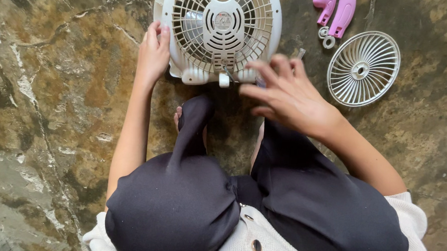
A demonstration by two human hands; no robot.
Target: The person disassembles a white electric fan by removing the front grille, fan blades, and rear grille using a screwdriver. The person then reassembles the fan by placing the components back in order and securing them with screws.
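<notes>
- Head view: a person squats on a mottled stone floor [50,101], knees in dark trousers filling the lower frame, and a small white fan [218,29] lies on the floor just ahead of the feet, grille facing up.
- The left hand [153,53] rests against the fan's left rim, fingers [156,32] laid flat and close together along the housing, steadying it and not wrapped around anything.
- The right hand [284,93] hovers at the fan's lower right edge, fingers [262,70] loosely curled and pointing left toward a small clip or screw point at the bottom of the grille; a thin tool tip seems to show just above the knuckles, but motion blur makes it impossible to tell what it is or how it is held.
- The fan lies directly beyond both hands, between them; the right hand is the nearer one to the bottom fastening.
- Well to the right on the floor lies a loose round white grille [363,68], apart from the fan.
- Above it, near the top edge, lie pink plastic parts [334,9] with small white rings beside them.
</notes>
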